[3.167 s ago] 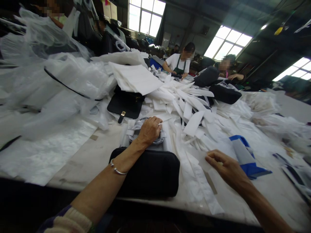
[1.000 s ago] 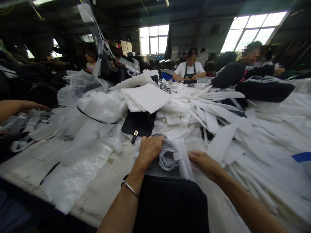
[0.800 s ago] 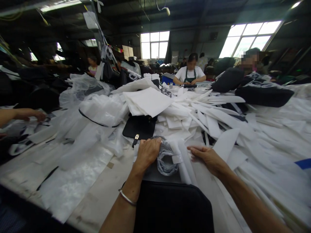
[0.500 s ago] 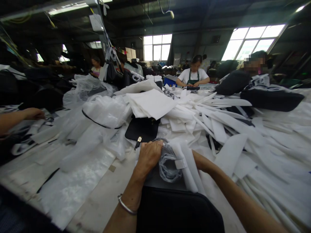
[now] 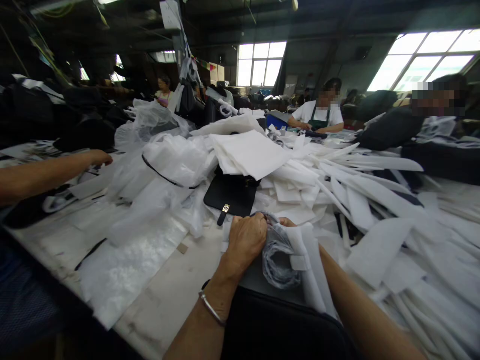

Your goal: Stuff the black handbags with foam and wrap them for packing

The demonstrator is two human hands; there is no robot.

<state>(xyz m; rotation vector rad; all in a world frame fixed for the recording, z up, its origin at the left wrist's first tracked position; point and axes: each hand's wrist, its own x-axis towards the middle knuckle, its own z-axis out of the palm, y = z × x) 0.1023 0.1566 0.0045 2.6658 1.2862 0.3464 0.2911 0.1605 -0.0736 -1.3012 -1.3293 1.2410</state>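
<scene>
A black bag [image 5: 285, 325] lies just in front of me, its top toward the far side. A coiled strap in clear plastic wrap [image 5: 282, 267] sits at its top, beside white foam sheeting [image 5: 313, 272]. My left hand [image 5: 248, 239] is closed around the upper part of the wrapped strap. Behind the foam, only a few fingers of my right hand [image 5: 288, 222] show, bent against the same strap; the rest is hidden. Beyond my hands lies a black flap with a gold clasp [image 5: 230, 197], partly under white foam sheets [image 5: 251, 150].
Clear plastic bags [image 5: 172, 160] heap at the left on the table [image 5: 165, 290]. Cut foam pieces [image 5: 378, 245] pile at the right. Another person's arm [image 5: 56, 170] reaches in from the left. Co-workers sit across the table, one in a green apron [image 5: 318, 122].
The view has swung left, so things sit farther right. My right fingers now show at the wrapped strap. The other person's arm at the left reaches farther in.
</scene>
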